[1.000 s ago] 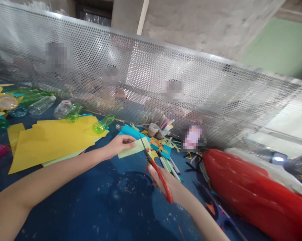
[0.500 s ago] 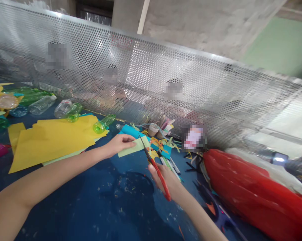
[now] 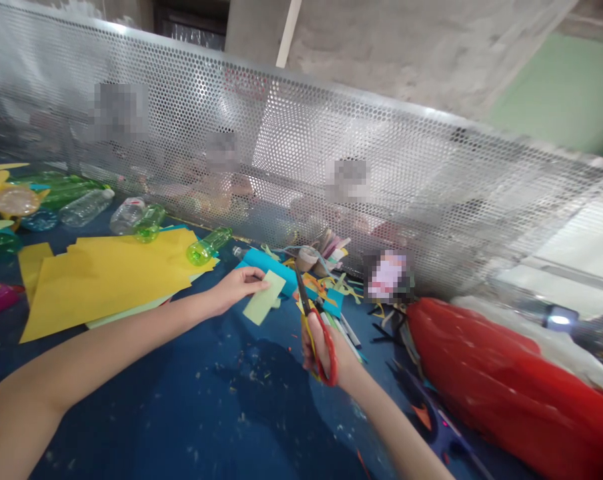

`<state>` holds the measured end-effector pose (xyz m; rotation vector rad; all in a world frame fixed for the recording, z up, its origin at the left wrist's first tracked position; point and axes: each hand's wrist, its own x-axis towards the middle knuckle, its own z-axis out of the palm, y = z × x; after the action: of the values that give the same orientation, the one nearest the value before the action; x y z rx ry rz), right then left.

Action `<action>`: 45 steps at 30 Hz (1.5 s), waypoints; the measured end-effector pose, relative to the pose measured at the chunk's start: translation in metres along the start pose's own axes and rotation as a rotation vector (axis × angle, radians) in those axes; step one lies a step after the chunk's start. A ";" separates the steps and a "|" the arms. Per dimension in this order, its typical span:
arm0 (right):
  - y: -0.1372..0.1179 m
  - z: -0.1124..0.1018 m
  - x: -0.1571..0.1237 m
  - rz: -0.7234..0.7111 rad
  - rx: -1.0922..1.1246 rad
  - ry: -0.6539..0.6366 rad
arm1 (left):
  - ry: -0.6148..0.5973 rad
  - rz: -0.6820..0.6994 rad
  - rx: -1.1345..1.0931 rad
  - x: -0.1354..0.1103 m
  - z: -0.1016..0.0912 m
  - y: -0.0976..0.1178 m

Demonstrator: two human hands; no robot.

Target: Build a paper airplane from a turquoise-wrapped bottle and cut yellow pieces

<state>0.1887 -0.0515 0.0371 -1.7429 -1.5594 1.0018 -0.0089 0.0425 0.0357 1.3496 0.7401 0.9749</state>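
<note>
Between thumb and fingers, my left hand [image 3: 241, 287] pinches a pale green piece of paper [image 3: 264, 301] above the blue table. My right hand [image 3: 326, 347] grips a pair of scissors [image 3: 309, 303] by red and yellow handles. The dark blades point up and away, to the right of the paper and apart from it. Behind the paper lies a bottle wrapped in blue paper [image 3: 271, 263]. Orange, yellow and blue paper scraps [image 3: 326, 293] and several markers [image 3: 350, 331] lie just beyond the scissors.
Yellow paper sheets [image 3: 106, 273] are stacked at left, with a green bottle [image 3: 209, 247] on their edge. More plastic bottles [image 3: 86, 207] stand behind. A perforated metal panel [image 3: 291, 147] runs along the back. At right are a red bag [image 3: 506, 380] and a purple glue gun [image 3: 441, 420].
The pale green paper has turned from lying sideways to a steeper slant. The scissors have moved from the paper's edge to its right, their blades now pointing more upright.
</note>
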 end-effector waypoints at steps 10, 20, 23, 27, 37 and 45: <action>-0.003 -0.001 -0.009 -0.102 0.183 -0.188 | -0.022 0.034 -0.137 -0.005 0.011 0.004; -0.005 0.005 -0.020 -0.145 -0.013 -0.211 | 0.080 0.161 -0.139 -0.003 0.007 0.011; -0.002 0.005 -0.019 -0.171 -0.085 -0.197 | 0.086 0.169 -0.133 -0.004 0.008 0.012; 0.001 0.006 -0.020 -0.216 -0.138 -0.165 | 0.079 0.173 -0.117 -0.004 0.008 0.011; 0.003 0.010 -0.016 -0.245 -0.105 -0.146 | 0.039 0.141 -0.187 -0.005 0.010 0.009; 0.002 0.010 -0.017 -0.143 -0.027 -0.179 | 0.070 0.172 -0.175 -0.008 0.013 0.008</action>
<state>0.1810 -0.0690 0.0322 -1.5700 -1.7896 1.0940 -0.0016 0.0292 0.0448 1.2457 0.5826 1.2009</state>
